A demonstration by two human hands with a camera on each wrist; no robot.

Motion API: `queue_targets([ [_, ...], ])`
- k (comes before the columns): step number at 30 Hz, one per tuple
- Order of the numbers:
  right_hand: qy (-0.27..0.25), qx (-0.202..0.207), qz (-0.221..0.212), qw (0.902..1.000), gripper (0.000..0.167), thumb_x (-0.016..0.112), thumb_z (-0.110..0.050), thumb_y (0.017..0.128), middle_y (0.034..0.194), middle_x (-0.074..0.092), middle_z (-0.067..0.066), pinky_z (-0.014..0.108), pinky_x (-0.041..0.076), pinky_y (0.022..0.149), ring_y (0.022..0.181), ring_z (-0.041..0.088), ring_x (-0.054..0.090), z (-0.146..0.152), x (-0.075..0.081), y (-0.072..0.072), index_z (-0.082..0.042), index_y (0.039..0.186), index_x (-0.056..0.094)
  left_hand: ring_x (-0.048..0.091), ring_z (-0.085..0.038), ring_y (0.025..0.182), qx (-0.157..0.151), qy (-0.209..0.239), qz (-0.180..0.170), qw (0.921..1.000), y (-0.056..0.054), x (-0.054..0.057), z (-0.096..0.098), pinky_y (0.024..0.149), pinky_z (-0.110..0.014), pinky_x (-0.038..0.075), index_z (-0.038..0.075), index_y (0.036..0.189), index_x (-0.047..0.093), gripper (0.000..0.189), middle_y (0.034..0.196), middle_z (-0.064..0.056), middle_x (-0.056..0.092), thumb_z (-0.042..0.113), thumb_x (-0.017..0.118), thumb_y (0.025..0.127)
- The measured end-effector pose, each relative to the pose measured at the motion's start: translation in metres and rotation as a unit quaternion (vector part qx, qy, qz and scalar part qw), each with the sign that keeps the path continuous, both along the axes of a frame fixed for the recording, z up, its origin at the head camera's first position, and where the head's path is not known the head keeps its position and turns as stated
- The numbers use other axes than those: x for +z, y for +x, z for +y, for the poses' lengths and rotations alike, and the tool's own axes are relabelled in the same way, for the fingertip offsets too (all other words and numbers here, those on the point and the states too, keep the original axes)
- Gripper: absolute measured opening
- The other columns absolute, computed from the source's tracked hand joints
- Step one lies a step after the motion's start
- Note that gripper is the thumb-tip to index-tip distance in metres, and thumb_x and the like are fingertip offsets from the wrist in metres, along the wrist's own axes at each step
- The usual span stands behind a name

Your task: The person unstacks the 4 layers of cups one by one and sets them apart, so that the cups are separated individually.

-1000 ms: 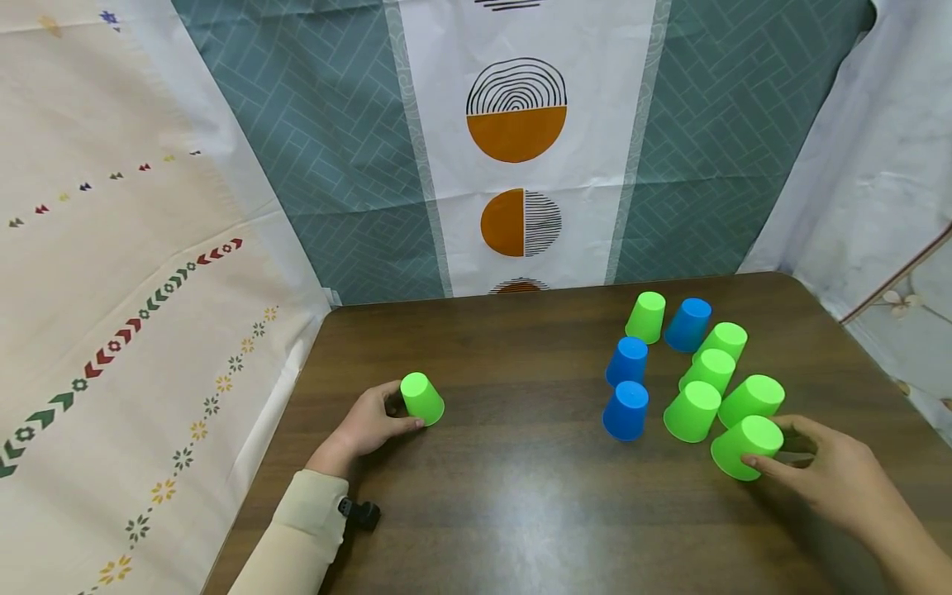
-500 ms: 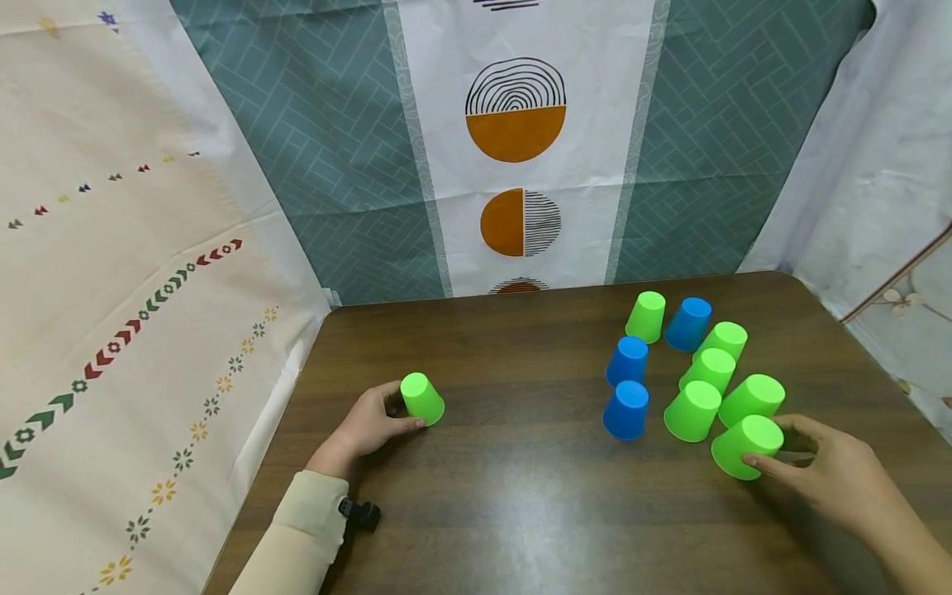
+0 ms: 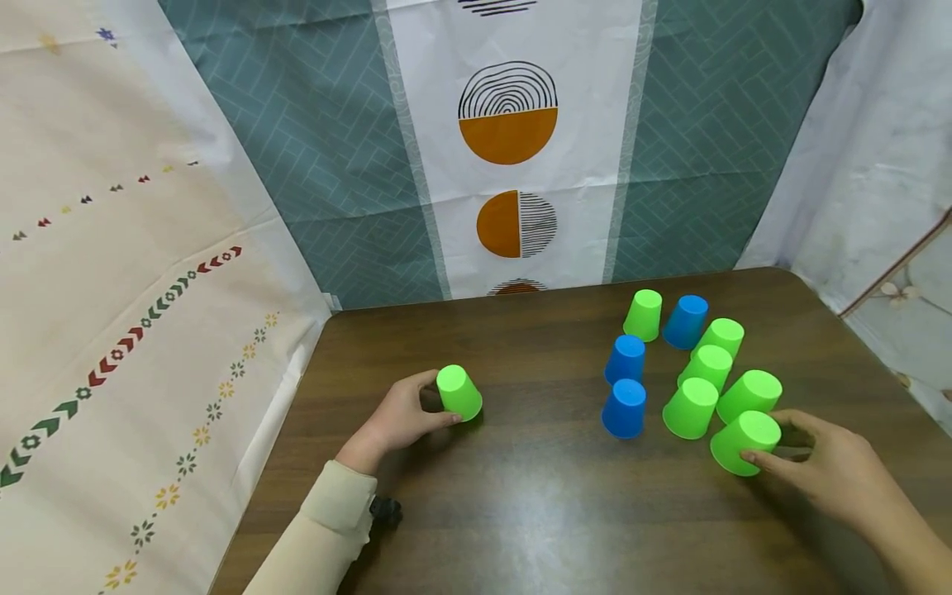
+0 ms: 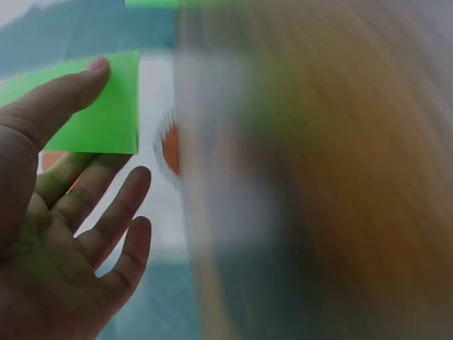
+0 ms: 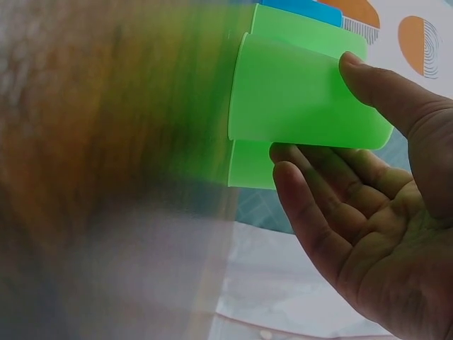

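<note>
My left hand (image 3: 402,420) grips an upside-down green cup (image 3: 459,395) between thumb and fingers, left of the table's middle. In the left wrist view a gap shows between this cup's rim and the tabletop. Over on the right, my right hand (image 3: 836,467) holds another upside-down green cup (image 3: 742,446), the nearest of its group. The right wrist view has the thumb on one side of that cup (image 5: 304,95) and fingers under the other, its rim at the table surface. Right behind it stands a further green cup (image 3: 749,397).
Several upside-down cups stand at the right, among them a green one (image 3: 690,409), a blue one (image 3: 623,411) and a far green one (image 3: 643,316). The brown wooden table (image 3: 535,496) ends at hanging cloths (image 3: 312,165) behind and on the left.
My left hand has moved right with its green cup, and the cup has come up off the table. The right hand keeps its place on its cup. The head view has shifted slightly.
</note>
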State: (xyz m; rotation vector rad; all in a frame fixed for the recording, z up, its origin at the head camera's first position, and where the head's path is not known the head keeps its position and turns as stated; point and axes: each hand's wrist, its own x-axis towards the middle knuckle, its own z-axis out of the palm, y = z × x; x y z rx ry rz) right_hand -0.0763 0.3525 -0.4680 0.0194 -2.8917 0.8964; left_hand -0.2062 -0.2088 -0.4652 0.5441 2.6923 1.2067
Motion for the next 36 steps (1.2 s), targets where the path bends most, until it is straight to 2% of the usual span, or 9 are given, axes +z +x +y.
queue_targets([
  [3,0.000,0.000,0.002,1.0000,0.061,0.093,-0.040,0.080,0.116,0.070,0.033,0.032,0.054,0.056,0.075,0.031,0.076,0.000,0.002,-0.001,-0.003,0.122,0.068,0.070,-0.021,0.107,-0.017,0.009,0.003,0.9998,-0.001,0.009,0.029,0.086,-0.042,0.059,0.017,0.135,0.065,0.060,0.115,0.004,0.070,0.026,0.093,0.083],
  [6,-0.002,-0.001,0.005,1.0000,0.061,0.093,-0.039,0.080,0.116,0.070,0.033,0.031,0.053,0.056,0.075,0.031,0.076,0.000,0.002,-0.001,-0.003,0.121,0.068,0.069,-0.021,0.106,-0.033,-0.005,0.017,0.9993,-0.004,0.012,0.058,0.083,-0.038,0.058,0.017,0.133,0.066,0.058,0.112,0.005,0.070,0.031,0.092,0.083],
  [9,0.003,-0.005,0.003,1.0000,0.061,0.093,-0.041,0.080,0.116,0.070,0.032,0.029,0.051,0.056,0.075,0.030,0.076,0.000,0.003,-0.001,-0.004,0.121,0.068,0.068,-0.020,0.105,-0.043,-0.027,0.028,0.9983,-0.009,0.009,0.086,0.082,-0.035,0.057,0.018,0.129,0.067,0.056,0.111,0.007,0.070,0.038,0.092,0.083],
  [15,-0.007,-0.003,-0.024,0.9997,0.066,0.090,-0.043,0.084,0.123,0.065,0.038,0.043,0.057,0.059,0.084,0.044,0.075,0.001,0.004,-0.001,0.001,0.127,0.065,0.069,-0.015,0.100,-0.058,-0.061,0.030,0.9960,-0.017,0.002,0.133,0.081,-0.031,0.056,0.021,0.124,0.067,0.055,0.109,0.008,0.070,0.048,0.090,0.082],
  [17,-0.004,-0.004,-0.023,0.9997,0.066,0.090,-0.043,0.084,0.122,0.065,0.038,0.043,0.057,0.058,0.085,0.044,0.075,0.001,0.004,0.000,0.001,0.126,0.065,0.069,-0.013,0.100,-0.062,-0.069,0.030,0.9953,-0.020,0.000,0.145,0.081,-0.031,0.056,0.021,0.126,0.067,0.056,0.110,0.008,0.070,0.048,0.090,0.082],
  [24,-0.002,-0.003,-0.008,1.0000,0.063,0.091,-0.043,0.082,0.117,0.069,0.034,0.036,0.054,0.056,0.080,0.039,0.076,0.001,0.002,0.001,-0.002,0.124,0.067,0.069,-0.012,0.101,-0.069,-0.088,0.030,0.9933,-0.026,-0.003,0.171,0.081,-0.029,0.055,0.020,0.129,0.068,0.058,0.112,0.007,0.072,0.046,0.091,0.082],
  [33,-0.001,-0.006,-0.007,1.0000,0.063,0.091,-0.043,0.082,0.117,0.069,0.034,0.034,0.053,0.055,0.080,0.038,0.076,0.000,0.002,0.000,-0.002,0.124,0.067,0.069,-0.010,0.101,-0.074,-0.084,0.033,0.9932,-0.030,-0.011,0.186,0.081,-0.028,0.055,0.022,0.128,0.069,0.057,0.113,0.008,0.072,0.044,0.092,0.081],
  [36,-0.005,-0.004,-0.009,0.9999,0.063,0.091,-0.042,0.083,0.118,0.068,0.035,0.036,0.054,0.057,0.080,0.038,0.076,0.000,0.003,-0.001,-0.001,0.124,0.067,0.069,-0.008,0.101,-0.076,-0.088,0.031,0.9927,-0.032,-0.013,0.190,0.082,-0.028,0.055,0.022,0.130,0.068,0.058,0.113,0.009,0.073,0.044,0.092,0.081],
])
